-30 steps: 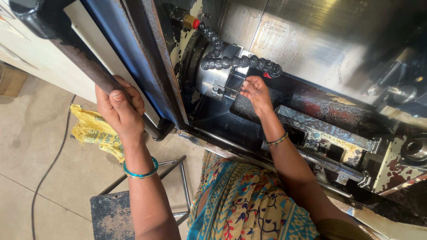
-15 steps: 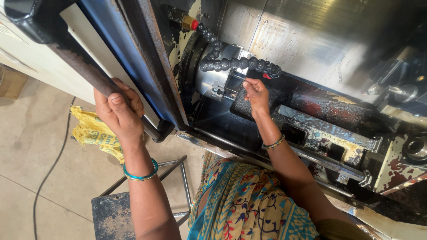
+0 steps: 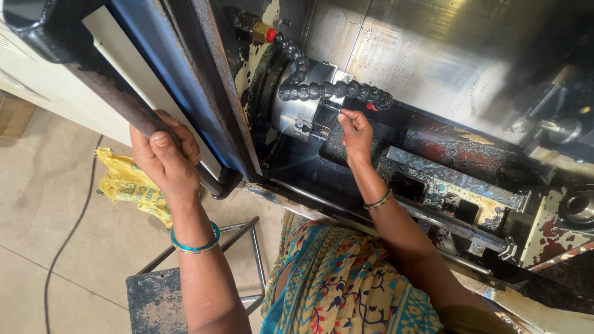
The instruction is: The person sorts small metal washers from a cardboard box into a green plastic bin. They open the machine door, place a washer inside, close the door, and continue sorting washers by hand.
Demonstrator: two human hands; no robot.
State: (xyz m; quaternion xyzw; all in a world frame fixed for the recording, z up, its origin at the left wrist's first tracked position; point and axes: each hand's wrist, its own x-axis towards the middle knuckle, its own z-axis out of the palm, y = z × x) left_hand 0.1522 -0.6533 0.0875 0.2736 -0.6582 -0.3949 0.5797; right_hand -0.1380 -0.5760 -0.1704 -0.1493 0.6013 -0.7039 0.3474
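My left hand [image 3: 164, 158] grips the dark, rusty bar handle [image 3: 105, 86] of a blue machine door [image 3: 185, 80] that stands slid aside. My right hand [image 3: 356, 133] reaches inside the machine, its fingertips pinched at the front of the silver chuck [image 3: 297, 108]. Whether a small part sits between those fingers is hidden. A black segmented coolant hose [image 3: 334, 91] curves just above the chuck and my right hand.
A rusted, paint-chipped machine bed [image 3: 458, 192] lies to the right inside the enclosure, under a steel back wall [image 3: 433, 55]. On the tiled floor lie a yellow sack [image 3: 127, 182], a black cable [image 3: 68, 238] and a metal stool [image 3: 161, 297].
My right hand has stayed at the chuck with only small finger movement. My left hand keeps its grip on the door handle.
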